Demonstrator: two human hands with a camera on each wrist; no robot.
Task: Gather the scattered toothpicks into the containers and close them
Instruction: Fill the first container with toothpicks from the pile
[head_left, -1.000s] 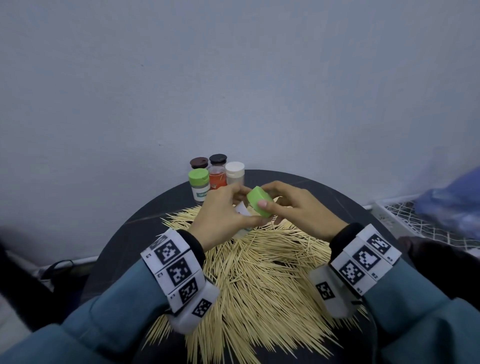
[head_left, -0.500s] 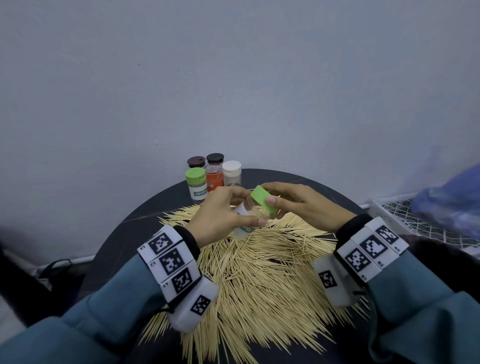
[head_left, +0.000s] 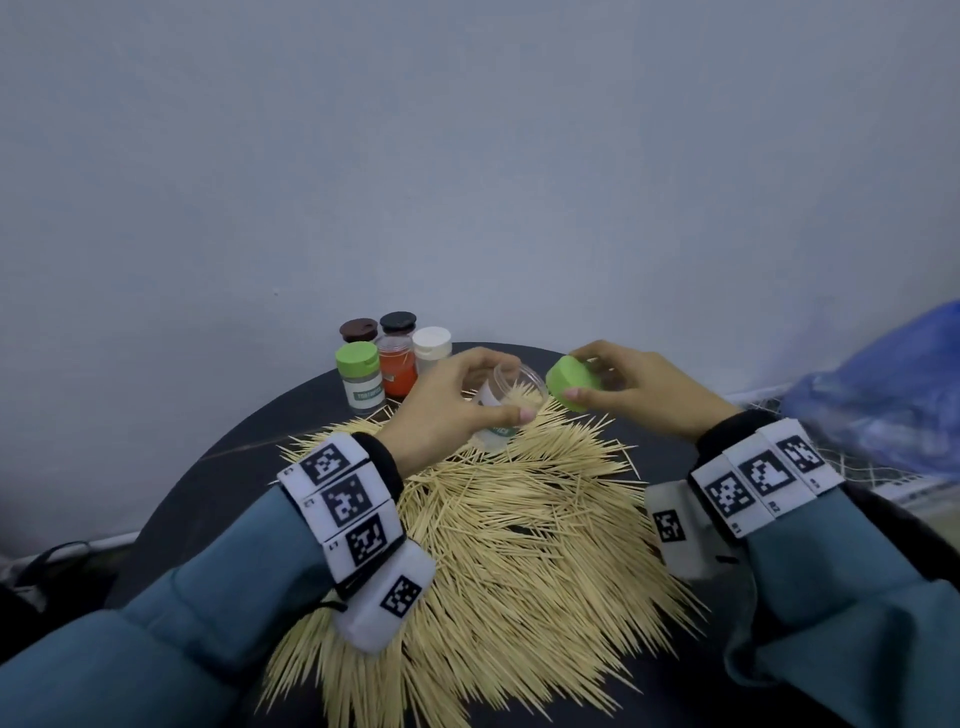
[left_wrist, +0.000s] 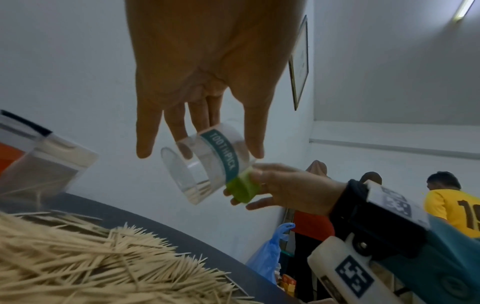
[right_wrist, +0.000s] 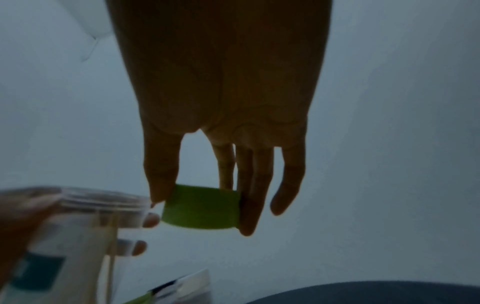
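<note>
My left hand (head_left: 457, 405) grips a clear toothpick jar (head_left: 506, 397) with a teal label, tilted with its open mouth toward the right and a few toothpicks inside; the jar (left_wrist: 207, 164) also shows in the left wrist view. My right hand (head_left: 623, 389) pinches the green lid (head_left: 571, 384), off the jar and just right of its mouth; thumb and fingers hold the lid (right_wrist: 201, 206) in the right wrist view. A big heap of loose toothpicks (head_left: 509, 535) covers the round black table (head_left: 208, 493) below both hands.
Several closed jars stand at the table's back: a green-lidded one (head_left: 358, 376), an orange one (head_left: 397, 364), a white-lidded one (head_left: 431, 348) and two dark-lidded ones (head_left: 379, 326). A blue bag (head_left: 883, 384) lies on a white mesh rack at the right. A wall is close behind.
The green lid has come off the jar: my right hand moved it to the right, away from the mouth. My left hand has tilted the open jar.
</note>
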